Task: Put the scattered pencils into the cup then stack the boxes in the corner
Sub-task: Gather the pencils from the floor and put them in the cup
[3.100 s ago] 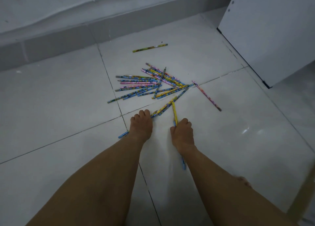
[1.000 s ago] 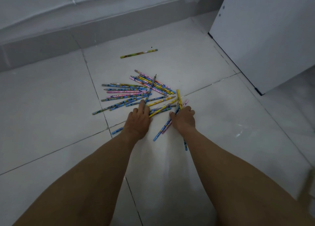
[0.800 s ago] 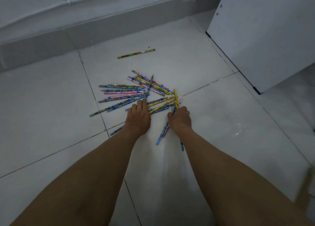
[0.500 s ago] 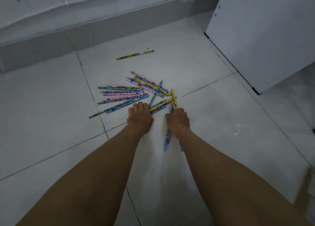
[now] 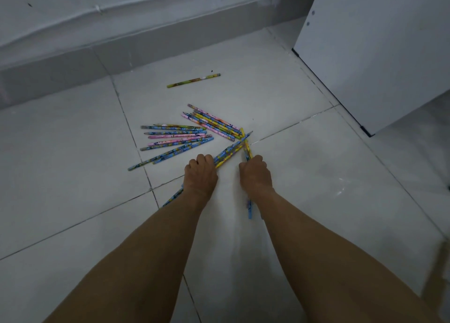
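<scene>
While both forearms reach down to the white tiled floor [image 5: 316, 176], the left hand [image 5: 201, 174] has its fingers curled round a slanting bundle of pencils [image 5: 226, 154], whose tips point up and to the right and whose blue ends stick out below the wrist. Just beside it, the right hand [image 5: 255, 174] grips a smaller clutch of pencils [image 5: 249, 209] pointing away from the person, their far ends crossing the bundle's tips. Beyond the knuckles, loose on the tiles, lie a fan of blue and pink pencils [image 5: 175, 137] and a diagonal row of yellow and pink pencils [image 5: 214, 123]. A lone green pencil [image 5: 193, 80] lies farther off, near the grey skirting [image 5: 146, 45]. A white cabinet panel [image 5: 377, 55] stands at the right.
</scene>
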